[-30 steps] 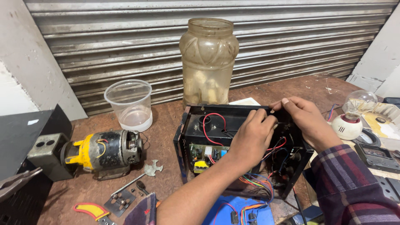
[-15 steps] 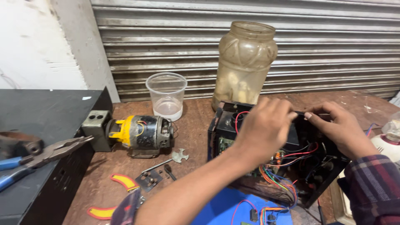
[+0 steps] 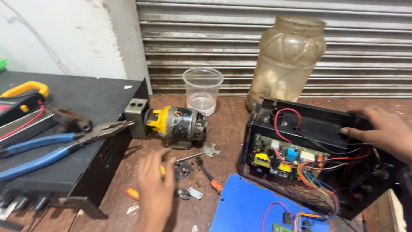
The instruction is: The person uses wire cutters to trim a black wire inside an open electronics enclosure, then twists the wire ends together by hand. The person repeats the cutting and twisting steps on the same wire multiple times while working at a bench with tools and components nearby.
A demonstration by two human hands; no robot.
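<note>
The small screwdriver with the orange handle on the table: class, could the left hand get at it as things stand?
Probably yes. The left hand hovers open just beside the screwdriver, with only small flat metal parts lying between them and nothing covering it.

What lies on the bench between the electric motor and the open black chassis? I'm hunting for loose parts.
In the head view, between the motor and the chassis lie a small metal bracket and an orange-handled screwdriver.
</note>
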